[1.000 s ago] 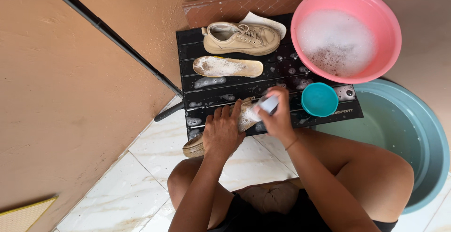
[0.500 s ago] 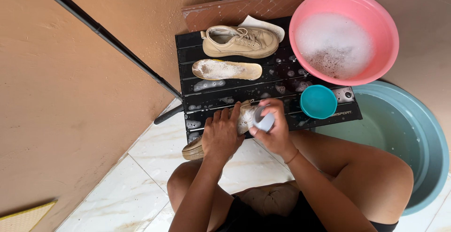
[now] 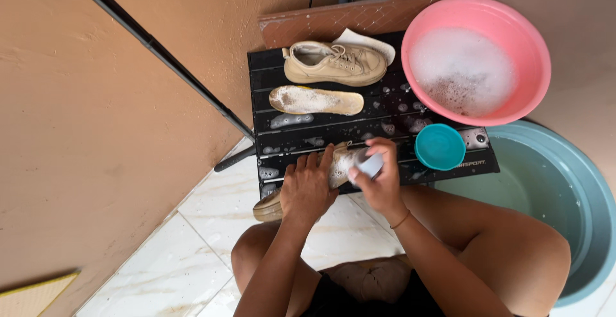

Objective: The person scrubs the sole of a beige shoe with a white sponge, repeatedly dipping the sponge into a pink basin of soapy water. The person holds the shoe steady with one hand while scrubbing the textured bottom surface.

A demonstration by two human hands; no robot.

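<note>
**Two hands on a soapy shoe at the near edge of a black slatted board**

Two bare knees frame the bottom of the view, with pale marbled floor tiles (image 3: 192,240) between and beside them. Just beyond, the left hand (image 3: 308,185) lies flat over a beige shoe (image 3: 268,206), fingers spread and pressing down; the shoe's near end sticks out past the edge of the black slatted board (image 3: 321,131) toward the tiles. The right hand (image 3: 378,179), with a thin band at the wrist, is curled around a small pale scrubbing tool (image 3: 372,163), probably a brush, though its shape is mostly hidden by the fingers; the tool rests against the sudsy part of the shoe just beside the left fingertips. Immediately right of this hand a small teal bowl (image 3: 440,145) stands on the board. Farther on, a foam-covered insole (image 3: 316,100) lies flat across the slats, and beyond it a second beige shoe (image 3: 335,64), laced, lies on its side near a white cloth or insole (image 3: 369,41) that is partly tucked behind it. Patches of suds dot the board. A pink basin (image 3: 475,57) filled with foamy water stands at the board's far right corner, overlapping a larger blue-green tub (image 3: 564,195) to the right. A tan wall (image 3: 96,99) with a dark pipe (image 3: 160,51) running diagonally fills the left side.
</note>
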